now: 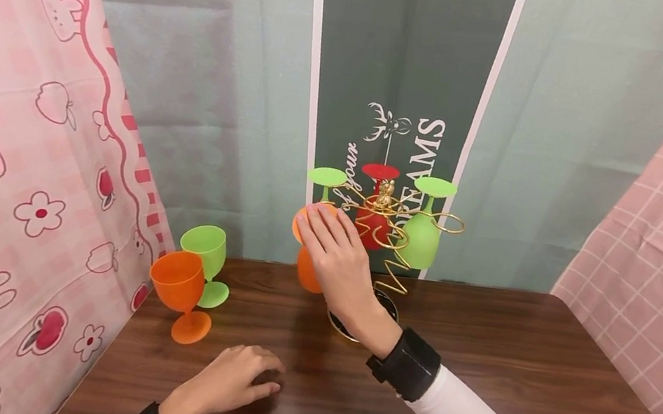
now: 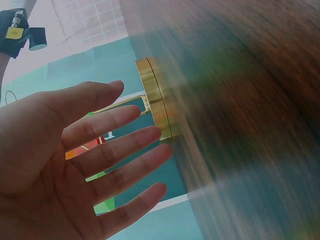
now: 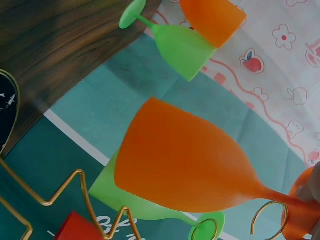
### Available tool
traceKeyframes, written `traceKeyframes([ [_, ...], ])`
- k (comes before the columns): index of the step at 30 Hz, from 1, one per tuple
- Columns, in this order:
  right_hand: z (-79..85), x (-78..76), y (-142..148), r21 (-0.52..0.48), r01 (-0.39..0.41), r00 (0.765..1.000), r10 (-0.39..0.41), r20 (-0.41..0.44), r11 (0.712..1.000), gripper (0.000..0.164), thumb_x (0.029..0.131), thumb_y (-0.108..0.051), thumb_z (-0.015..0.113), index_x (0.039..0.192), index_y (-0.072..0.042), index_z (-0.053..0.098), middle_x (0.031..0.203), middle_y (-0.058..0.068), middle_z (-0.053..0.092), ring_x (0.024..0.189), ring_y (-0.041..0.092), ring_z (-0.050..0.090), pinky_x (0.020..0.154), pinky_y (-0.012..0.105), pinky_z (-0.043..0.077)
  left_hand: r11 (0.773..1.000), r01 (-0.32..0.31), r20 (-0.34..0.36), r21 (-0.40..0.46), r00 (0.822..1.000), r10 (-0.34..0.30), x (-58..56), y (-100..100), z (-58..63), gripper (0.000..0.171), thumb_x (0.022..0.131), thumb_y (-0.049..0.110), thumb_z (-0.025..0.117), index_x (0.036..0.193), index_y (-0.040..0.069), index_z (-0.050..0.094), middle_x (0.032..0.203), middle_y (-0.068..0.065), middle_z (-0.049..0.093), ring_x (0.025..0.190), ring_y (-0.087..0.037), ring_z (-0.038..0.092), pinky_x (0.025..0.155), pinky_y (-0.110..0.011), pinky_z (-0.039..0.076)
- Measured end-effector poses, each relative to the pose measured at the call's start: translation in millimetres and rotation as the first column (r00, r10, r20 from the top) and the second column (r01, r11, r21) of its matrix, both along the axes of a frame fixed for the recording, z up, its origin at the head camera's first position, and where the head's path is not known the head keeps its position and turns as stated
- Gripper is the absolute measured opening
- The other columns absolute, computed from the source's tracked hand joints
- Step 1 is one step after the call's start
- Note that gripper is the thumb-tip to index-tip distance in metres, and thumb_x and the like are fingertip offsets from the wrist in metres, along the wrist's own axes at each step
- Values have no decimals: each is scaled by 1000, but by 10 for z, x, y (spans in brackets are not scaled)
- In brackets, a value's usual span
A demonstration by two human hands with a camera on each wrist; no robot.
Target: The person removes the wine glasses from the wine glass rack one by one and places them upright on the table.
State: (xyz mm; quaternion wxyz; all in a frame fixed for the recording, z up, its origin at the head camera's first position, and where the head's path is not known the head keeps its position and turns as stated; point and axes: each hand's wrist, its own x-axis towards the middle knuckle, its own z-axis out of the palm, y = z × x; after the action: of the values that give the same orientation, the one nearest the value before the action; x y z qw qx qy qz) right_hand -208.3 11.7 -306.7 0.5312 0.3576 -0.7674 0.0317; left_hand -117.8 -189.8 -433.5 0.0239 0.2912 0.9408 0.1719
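Note:
My right hand (image 1: 339, 261) holds an upside-down orange goblet (image 3: 185, 160) by its foot, fingers lying over the foot in the head view. The goblet's stem is right at a wire ring (image 3: 270, 220) of the gold rack (image 1: 393, 265), its bowl hanging below. On the rack hang a red goblet (image 1: 371, 230) and two green goblets, one at the right (image 1: 419, 240) and one at the left (image 1: 327, 177), partly hidden by my hand. My left hand (image 1: 234, 377) is low over the table front, fingers loosely spread and holding nothing in the left wrist view.
On the table's left side stand a second orange goblet (image 1: 177, 281) and another green goblet (image 1: 204, 249), both upright. The rack's round base (image 1: 390, 307) sits on the brown wooden table (image 1: 474, 368). Cloth curtains (image 1: 242, 117) enclose the back and sides.

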Motion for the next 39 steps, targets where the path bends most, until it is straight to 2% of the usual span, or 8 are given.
traceKeyframes([
  [11,-129,43,232,-81,-28,1000,27,-12,996,52,88,1,75,139,-9,64,139,11,66,134,28,60,116,45,44,1000,-6,-2,-24,1000,6,16,34,-18,24,97,35,71,114,20,75,108,6,75,100,-14,70,79,-36,59],
  [21,-456,29,489,-157,-62,997,67,27,986,52,84,7,76,134,-5,67,131,15,70,124,30,67,107,46,51,1000,1,1,-1,1000,-1,-1,21,-57,20,97,33,71,111,19,75,108,5,76,99,-14,71,78,-36,59],
  [26,-622,-12,656,-264,-69,992,95,87,962,50,88,15,64,135,-1,65,128,17,71,115,32,71,95,46,58,1000,-8,-22,8,1000,8,-14,7,-41,19,96,31,71,110,18,75,109,5,76,101,-15,71,79,-37,59],
  [28,-682,-31,726,-327,-72,984,121,132,942,47,91,13,63,136,-2,64,126,17,73,106,31,74,85,42,61,1000,-12,-25,16,1000,13,-18,6,-37,19,96,31,72,110,18,75,109,4,76,102,-16,71,79,-38,60],
  [30,-743,-55,795,-409,-73,970,160,184,910,43,94,9,64,135,-2,64,119,17,75,83,26,75,70,35,61,1000,-14,-21,20,1000,15,-22,9,-34,20,96,31,72,110,17,75,109,4,76,101,-15,71,79,-38,60],
  [33,-819,-79,899,-543,-67,927,253,276,837,39,97,7,61,135,-3,64,115,19,75,53,13,52,53,22,43,1000,-18,-7,22,1000,18,-28,17,-33,20,96,32,72,110,17,75,108,3,76,100,-14,71,79,-36,60],
  [35,-860,-87,963,-615,-56,896,311,317,787,37,98,7,59,134,-1,64,116,21,74,49,7,34,51,18,33,1000,-18,-2,19,1000,18,-29,23,-38,21,96,32,72,110,17,75,108,3,76,100,-14,71,78,-35,59],
  [39,-904,-69,1080,-699,-1,852,367,374,715,35,100,5,58,134,1,63,117,23,73,50,2,33,48,15,31,1000,-13,-19,24,1000,13,-22,42,-52,22,96,33,71,111,17,75,108,3,76,100,-14,71,78,-35,59],
])
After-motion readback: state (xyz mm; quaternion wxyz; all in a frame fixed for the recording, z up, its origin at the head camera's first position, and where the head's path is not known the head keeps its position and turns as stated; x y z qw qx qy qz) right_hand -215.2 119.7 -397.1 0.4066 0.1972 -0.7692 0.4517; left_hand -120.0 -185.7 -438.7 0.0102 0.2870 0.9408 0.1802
